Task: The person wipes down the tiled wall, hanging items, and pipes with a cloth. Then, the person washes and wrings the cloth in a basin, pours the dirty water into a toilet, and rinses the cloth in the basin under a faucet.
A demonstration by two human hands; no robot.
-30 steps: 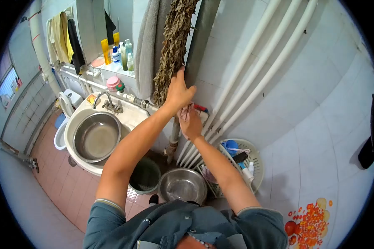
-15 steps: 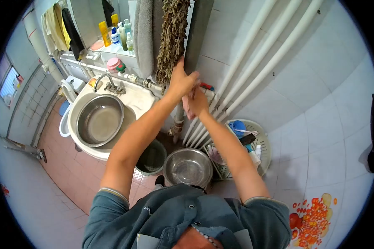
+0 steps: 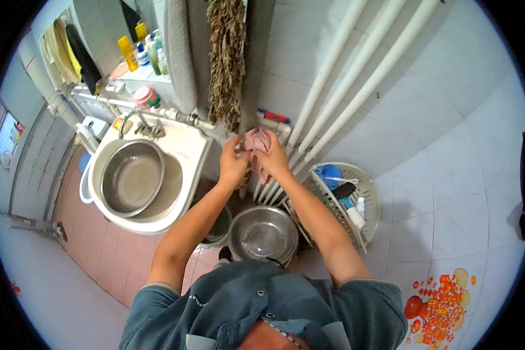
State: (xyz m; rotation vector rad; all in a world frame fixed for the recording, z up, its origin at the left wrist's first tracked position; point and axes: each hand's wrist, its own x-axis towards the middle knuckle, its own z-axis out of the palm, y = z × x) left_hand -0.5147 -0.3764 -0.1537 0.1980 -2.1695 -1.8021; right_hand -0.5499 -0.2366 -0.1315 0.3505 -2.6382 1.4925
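Observation:
A crumpled pink cloth is bunched up between my two hands, below the lower end of a hanging bundle of dried plants. My right hand is closed round the cloth, and a fold of it dangles beneath the fingers. At its left side my left hand has curled fingers and a thumb against the cloth's edge; the fingertips are partly hidden. Under my arms stands a steel basin with a little clear liquid in it.
Left is a white sink holding a steel bowl under the faucet. White pipes run down the wall on the right. A corner rack holds brushes and tubes. A dark bucket stands beside the basin.
My left hand has come down and away from the dried plants to the cloth. The pink cloth, mostly covered by my hands before, now shows more. The view has shifted slightly.

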